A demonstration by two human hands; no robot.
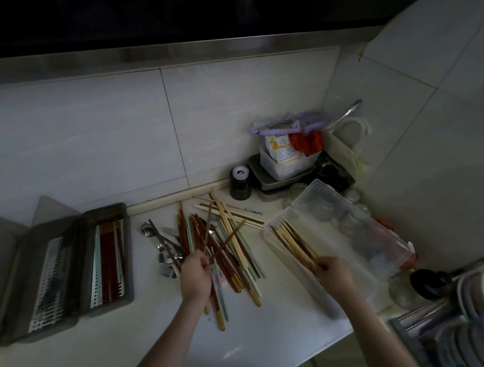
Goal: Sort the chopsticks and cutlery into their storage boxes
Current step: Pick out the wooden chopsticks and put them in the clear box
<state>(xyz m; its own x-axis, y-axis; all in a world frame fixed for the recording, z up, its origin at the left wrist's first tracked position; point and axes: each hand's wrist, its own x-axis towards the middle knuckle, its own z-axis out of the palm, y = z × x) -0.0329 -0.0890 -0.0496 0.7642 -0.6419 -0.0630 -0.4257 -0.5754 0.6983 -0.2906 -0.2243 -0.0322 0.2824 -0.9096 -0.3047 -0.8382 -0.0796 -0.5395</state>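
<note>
- The left hand (195,278) grips two brown chopsticks (219,240), which cross and point toward 1 o'clock above the loose pile (232,255) at the counter's centre.
- The right hand (333,273) curls around a bundle of wooden chopsticks (293,243), their tips inside the clear box (321,274) at 3 o'clock.
- The clear box's lid (346,221) hangs open on its far side.
- At 9 o'clock on the counter (158,337) stands a grey box (109,256) holding red-brown and pale chopsticks beside a white rack.
- Spoons and forks (163,249) lie just left of the pile.
</note>
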